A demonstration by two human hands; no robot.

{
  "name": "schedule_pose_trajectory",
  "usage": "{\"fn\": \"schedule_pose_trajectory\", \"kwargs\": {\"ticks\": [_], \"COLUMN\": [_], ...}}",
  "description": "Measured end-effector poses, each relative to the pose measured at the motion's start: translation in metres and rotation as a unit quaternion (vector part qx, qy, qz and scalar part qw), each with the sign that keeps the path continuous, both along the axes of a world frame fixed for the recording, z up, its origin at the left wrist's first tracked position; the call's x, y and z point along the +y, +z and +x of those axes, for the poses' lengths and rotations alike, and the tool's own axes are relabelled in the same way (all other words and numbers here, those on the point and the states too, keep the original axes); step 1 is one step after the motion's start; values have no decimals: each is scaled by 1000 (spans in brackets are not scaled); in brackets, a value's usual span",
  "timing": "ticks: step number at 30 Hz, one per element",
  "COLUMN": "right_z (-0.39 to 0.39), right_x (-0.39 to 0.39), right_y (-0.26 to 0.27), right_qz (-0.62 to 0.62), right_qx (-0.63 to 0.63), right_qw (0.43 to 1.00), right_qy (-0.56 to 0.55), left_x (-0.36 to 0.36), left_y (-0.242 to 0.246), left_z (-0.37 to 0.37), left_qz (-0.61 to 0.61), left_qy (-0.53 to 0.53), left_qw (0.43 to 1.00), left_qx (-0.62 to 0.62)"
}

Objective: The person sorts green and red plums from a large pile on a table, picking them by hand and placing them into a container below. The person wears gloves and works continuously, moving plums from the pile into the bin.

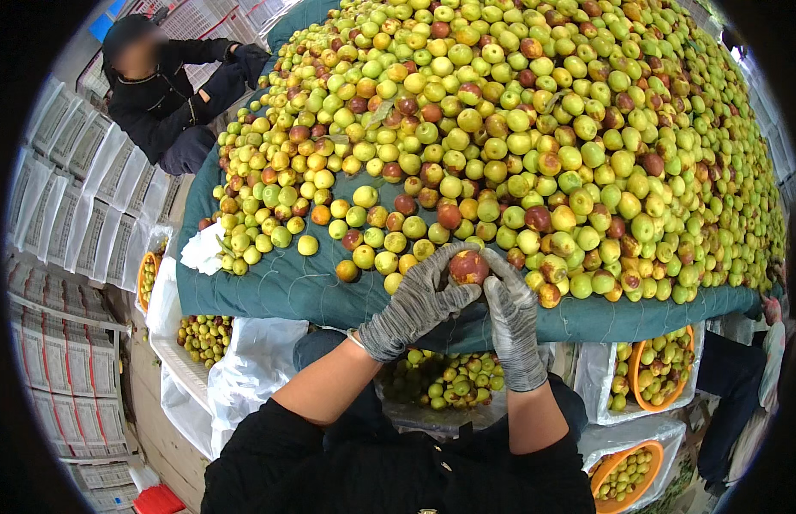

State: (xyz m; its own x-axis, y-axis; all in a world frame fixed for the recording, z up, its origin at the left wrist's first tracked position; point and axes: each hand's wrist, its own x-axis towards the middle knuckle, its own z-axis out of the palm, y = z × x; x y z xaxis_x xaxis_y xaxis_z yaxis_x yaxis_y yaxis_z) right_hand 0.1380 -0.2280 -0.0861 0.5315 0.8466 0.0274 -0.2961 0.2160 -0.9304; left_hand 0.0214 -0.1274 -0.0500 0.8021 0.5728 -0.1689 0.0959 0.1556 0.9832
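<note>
A large reddish-brown jujube (469, 267) is held up between my two hands over the near edge of a padded green cloth (346, 308). The thumb and fingers of my left hand (420, 305), in a grey knit glove, close on it from the left. From the right, the fingertips and thumb of my right hand (515, 315), gloved alike, touch its other side. Just beyond my fingers rises a broad heap of green, yellow and red-brown jujubes (513, 122) on the cloth. Below my wrists, more jujubes (459, 382) lie in a lined container between my legs.
A white crate (183, 360) with plastic lining and jujubes stands at left. Orange baskets (660, 369) of jujubes sit in lined crates at right. Stacked crates (70, 353) line the left side. A white crumpled tissue (203, 249) lies on the cloth. Another person (160, 96) sits at upper left.
</note>
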Motion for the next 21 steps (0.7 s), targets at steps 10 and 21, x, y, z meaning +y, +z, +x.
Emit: {"fn": "schedule_pose_trajectory", "kwargs": {"ticks": [10, 21], "right_z": [-3, -5], "right_x": [-4, -2], "right_y": [-5, -13], "right_qz": [-42, -6], "right_qx": [15, -68], "right_qw": [998, 997], "right_qy": [38, 34], "left_x": [-7, -5], "left_y": [10, -10], "left_z": [-12, -21], "left_qz": [-205, -360], "left_qy": [3, 50], "left_qw": [977, 923], "left_qx": [-51, -127]}}
